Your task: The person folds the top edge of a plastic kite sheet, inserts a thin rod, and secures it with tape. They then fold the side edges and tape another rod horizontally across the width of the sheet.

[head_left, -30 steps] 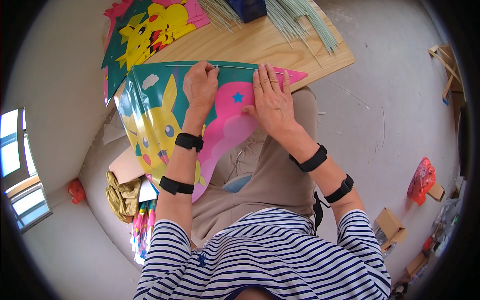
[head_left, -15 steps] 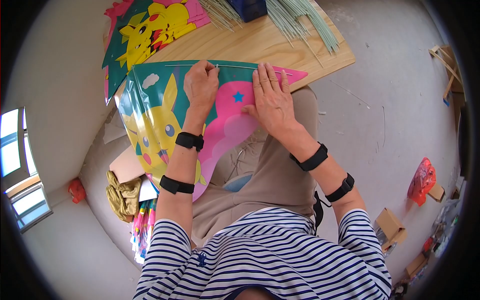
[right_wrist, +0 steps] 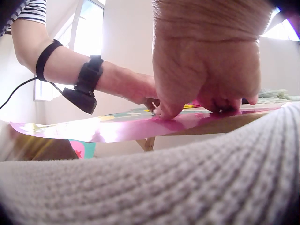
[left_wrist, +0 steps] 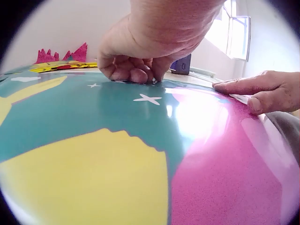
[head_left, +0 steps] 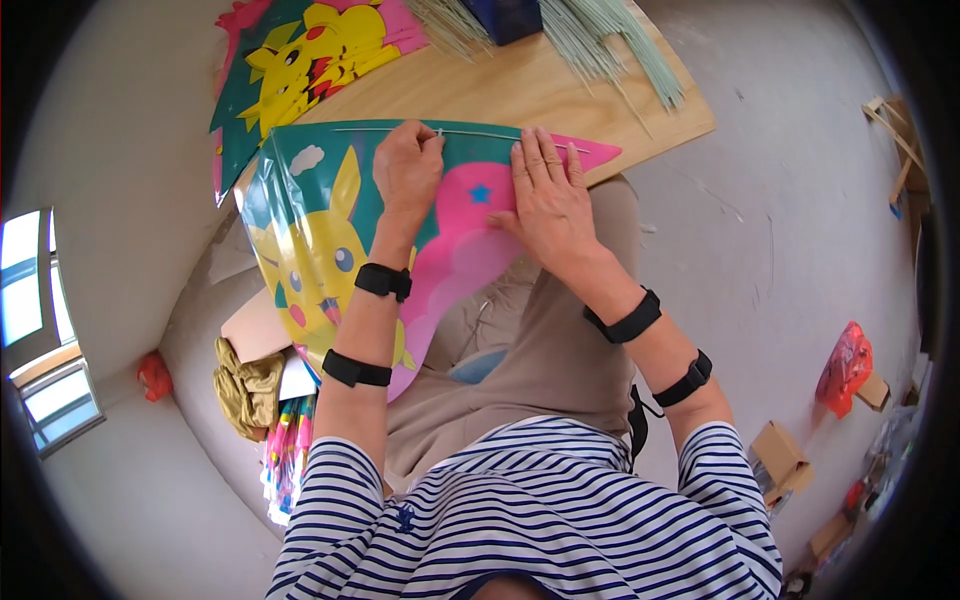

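Note:
A glossy kite sheet (head_left: 470, 215), printed in green, pink and yellow with a cartoon figure, lies over the table's near edge and hangs toward the lap. Along its top edge runs a thin pale rod (head_left: 480, 133). My left hand (head_left: 408, 170) has its fingers curled down at the rod, thumb and fingertips pinching it near mid-length. In the left wrist view those fingertips (left_wrist: 138, 75) are right at the sheet's surface. To the right, my right hand (head_left: 550, 205) lies flat with straight fingers across the rod and the pink corner, thumb spread to the left.
On the wooden table (head_left: 480, 90) lie more printed sheets (head_left: 320, 55) at the back left. Bundles of thin rods (head_left: 590, 45) flank a dark blue box (head_left: 508, 18) at the back. Brown cloth (head_left: 248, 395) and folded printed pieces (head_left: 290, 450) are below left.
The head view has shifted slightly. Both hands keep their places on the rod and sheet, with no visible change in their hold.

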`<state>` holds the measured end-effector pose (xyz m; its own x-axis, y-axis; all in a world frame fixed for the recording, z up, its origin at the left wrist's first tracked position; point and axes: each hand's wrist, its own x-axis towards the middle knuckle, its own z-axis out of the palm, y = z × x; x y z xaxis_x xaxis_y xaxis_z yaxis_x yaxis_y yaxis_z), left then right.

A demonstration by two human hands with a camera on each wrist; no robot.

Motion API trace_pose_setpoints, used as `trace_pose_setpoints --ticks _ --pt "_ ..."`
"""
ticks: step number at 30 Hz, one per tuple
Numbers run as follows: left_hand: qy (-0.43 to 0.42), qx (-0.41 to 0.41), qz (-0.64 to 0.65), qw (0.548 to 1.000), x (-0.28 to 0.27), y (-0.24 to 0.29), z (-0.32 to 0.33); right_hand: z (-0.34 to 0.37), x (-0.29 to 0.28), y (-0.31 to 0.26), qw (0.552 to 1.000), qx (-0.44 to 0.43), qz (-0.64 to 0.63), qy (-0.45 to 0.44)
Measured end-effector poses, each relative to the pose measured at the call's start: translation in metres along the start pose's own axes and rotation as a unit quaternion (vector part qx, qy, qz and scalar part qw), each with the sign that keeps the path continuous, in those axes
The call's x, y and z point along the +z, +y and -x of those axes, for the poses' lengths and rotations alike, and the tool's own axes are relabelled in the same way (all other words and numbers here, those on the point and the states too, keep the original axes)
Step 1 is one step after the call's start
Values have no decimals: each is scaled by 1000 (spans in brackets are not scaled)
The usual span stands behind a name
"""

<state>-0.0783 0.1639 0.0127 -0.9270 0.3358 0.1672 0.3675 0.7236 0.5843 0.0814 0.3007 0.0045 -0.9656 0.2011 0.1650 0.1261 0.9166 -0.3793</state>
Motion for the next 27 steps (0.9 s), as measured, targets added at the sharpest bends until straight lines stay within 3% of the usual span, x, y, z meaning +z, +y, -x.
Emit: trace_pose_setpoints --ticks 11,27 --pt "35 4 37 999 -1 -11 -5 0 -3 -1 1000 -12 8 -7" --pt "17 4 4 1000 3 -2 7 -1 -5 0 1000 -19 3 -9"
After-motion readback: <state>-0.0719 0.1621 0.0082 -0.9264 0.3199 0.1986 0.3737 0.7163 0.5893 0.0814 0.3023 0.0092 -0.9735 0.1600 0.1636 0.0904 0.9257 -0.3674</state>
